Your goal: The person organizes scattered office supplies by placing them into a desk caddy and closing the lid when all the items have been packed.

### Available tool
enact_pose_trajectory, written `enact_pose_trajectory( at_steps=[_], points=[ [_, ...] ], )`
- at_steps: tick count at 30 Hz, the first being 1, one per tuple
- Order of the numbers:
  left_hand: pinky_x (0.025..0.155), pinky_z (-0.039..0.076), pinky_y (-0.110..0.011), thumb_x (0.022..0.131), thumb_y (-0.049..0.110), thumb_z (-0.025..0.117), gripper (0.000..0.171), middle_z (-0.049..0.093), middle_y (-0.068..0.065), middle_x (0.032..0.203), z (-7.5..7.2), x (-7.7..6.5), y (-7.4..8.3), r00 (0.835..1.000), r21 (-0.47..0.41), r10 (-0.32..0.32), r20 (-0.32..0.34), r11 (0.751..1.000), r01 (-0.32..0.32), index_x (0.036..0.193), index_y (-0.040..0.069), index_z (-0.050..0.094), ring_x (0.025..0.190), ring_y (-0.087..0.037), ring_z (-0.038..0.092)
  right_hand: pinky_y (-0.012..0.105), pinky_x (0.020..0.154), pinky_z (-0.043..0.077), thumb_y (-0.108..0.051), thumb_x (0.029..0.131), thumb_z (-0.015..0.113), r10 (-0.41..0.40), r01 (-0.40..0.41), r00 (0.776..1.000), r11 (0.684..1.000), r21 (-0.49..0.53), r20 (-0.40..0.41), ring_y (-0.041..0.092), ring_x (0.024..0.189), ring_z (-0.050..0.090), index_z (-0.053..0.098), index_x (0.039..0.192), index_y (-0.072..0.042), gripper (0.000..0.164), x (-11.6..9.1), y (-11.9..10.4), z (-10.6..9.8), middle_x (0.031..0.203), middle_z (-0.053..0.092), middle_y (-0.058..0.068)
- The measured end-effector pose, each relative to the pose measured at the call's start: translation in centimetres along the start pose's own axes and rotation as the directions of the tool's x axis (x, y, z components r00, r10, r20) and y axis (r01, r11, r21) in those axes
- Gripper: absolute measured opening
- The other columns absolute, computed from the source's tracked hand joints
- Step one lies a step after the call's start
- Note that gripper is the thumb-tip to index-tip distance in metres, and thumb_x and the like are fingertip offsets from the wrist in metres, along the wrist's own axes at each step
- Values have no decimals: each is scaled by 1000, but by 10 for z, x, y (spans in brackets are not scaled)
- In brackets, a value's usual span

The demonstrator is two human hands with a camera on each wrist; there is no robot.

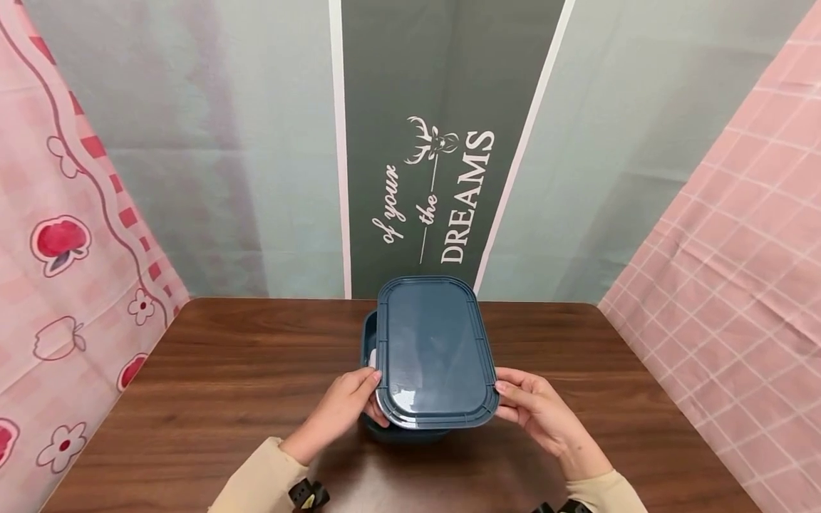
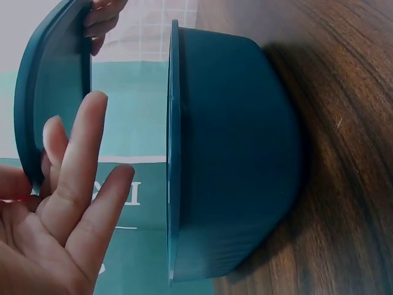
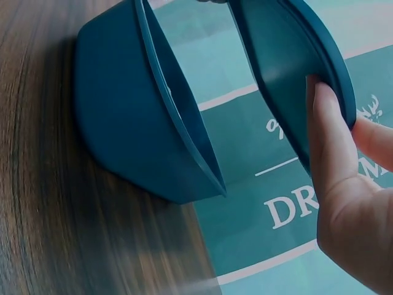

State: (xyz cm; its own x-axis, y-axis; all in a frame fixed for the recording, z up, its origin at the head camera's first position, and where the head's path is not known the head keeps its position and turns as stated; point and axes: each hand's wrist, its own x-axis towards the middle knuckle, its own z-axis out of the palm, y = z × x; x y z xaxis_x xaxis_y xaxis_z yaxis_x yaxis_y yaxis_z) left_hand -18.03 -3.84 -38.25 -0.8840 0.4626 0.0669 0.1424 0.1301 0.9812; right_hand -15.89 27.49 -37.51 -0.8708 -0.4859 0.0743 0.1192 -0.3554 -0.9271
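Note:
A dark blue rectangular lid (image 1: 436, 342) is held above a matching deep plastic container (image 2: 239, 153), apart from its rim. My left hand (image 1: 354, 396) pinches the lid's left edge near its front corner, thumb on top. On the opposite edge, my right hand (image 1: 532, 406) pinches the lid between thumb and fingers. The container (image 3: 135, 104) stands on the table with its open top up. In the head view the lid hides most of it; a small white thing (image 1: 373, 358) shows inside at the left, too little to tell its kind.
The brown wood-grain table (image 1: 256, 370) extends around the container. Behind it hangs a grey-green curtain (image 1: 288, 142) with printed lettering. Pink patterned cloths hang on the left (image 1: 64, 285) and right. Dark straps (image 1: 309, 493) circle both wrists over light sleeves.

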Motion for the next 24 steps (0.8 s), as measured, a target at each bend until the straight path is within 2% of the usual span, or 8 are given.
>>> enact_pose_trajectory(
  at_steps=[3,6,10,13,18,20,22,24],
  points=[
    [64,56,-32,103,18,38,36,63,-14,64,-2,1,-1,1000,39,-8,-2,999,8,86,-5,58,59,-31,68,34,85,52,6,99,35,-4,4,1000,1000,2,-12,18,98,65,61,117,-3,33,3,-1,2,108,68,8],
    [60,54,-28,102,20,42,35,61,-7,59,-7,1,2,1000,185,-4,-12,983,6,78,0,58,55,-22,67,33,83,52,7,98,38,-24,22,999,999,-35,-44,18,97,66,61,116,-2,31,7,-7,6,107,68,9],
    [45,41,-24,98,21,52,32,56,5,54,-16,6,11,996,476,37,-84,879,7,70,9,58,50,-9,59,33,81,52,4,97,46,-56,42,995,986,-160,-86,19,96,66,56,120,6,26,15,-20,12,107,68,10],
    [44,35,-24,94,21,59,29,54,9,53,-23,14,28,987,593,87,-132,805,8,66,13,58,51,-5,57,33,80,53,2,96,49,-74,46,992,969,-244,-105,19,96,67,48,124,16,31,20,-29,18,106,68,9],
    [50,46,-23,91,16,63,22,58,5,59,-14,43,67,993,542,112,-20,836,-83,71,10,59,58,-8,65,34,79,53,1,96,50,-78,20,983,944,-328,-165,17,94,67,37,126,25,41,24,-35,25,104,69,7],
    [49,48,-23,92,15,62,18,60,4,62,-3,58,82,996,525,82,40,846,-91,76,8,59,57,-11,64,33,79,54,-2,96,51,-62,-16,977,933,-359,-203,16,93,67,35,127,25,44,26,-35,28,103,69,6],
    [48,49,-23,93,15,61,15,60,3,64,8,71,93,996,550,53,67,831,-81,80,9,58,55,-11,63,33,78,54,-4,96,53,-42,-56,970,919,-389,-238,15,92,67,36,129,24,46,28,-33,32,104,68,8],
    [48,47,-23,94,17,59,15,59,2,63,19,84,100,997,612,39,69,787,-73,81,10,57,53,-9,60,32,78,54,-5,96,54,-27,-91,964,902,-422,-266,13,91,67,38,130,21,46,30,-31,36,106,67,12]
  ],
)
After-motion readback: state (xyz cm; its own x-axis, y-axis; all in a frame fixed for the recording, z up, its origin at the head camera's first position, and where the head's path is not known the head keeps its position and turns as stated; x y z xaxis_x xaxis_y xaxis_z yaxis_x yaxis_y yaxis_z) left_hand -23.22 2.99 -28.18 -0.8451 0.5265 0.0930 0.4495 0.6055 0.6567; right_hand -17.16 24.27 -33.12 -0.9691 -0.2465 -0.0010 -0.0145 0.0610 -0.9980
